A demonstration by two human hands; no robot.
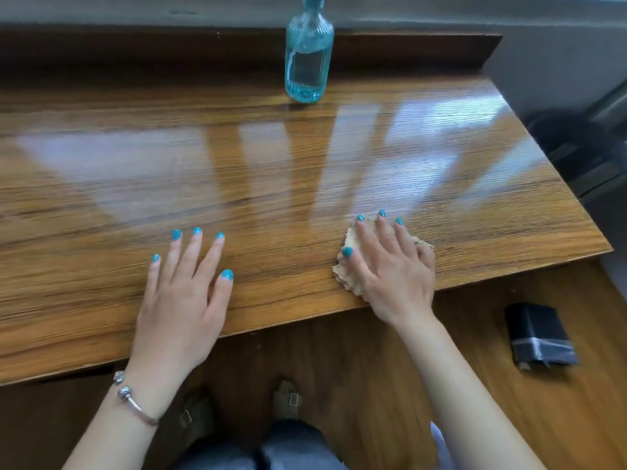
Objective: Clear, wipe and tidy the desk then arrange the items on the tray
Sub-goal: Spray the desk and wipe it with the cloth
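Head view: right hand (393,266) flat, fingers straight, pressing a beige cloth (349,262) onto the wooden desk (271,171) near its front edge, cloth showing past the fingertips and thumb; left hand (183,300) flat on the desk, fingers spread and relaxed, grasping nothing, well apart from the cloth; teal glass bottle (307,56) upright far beyond the fingertips; black packet (539,337) on the floor, right of the right wrist.
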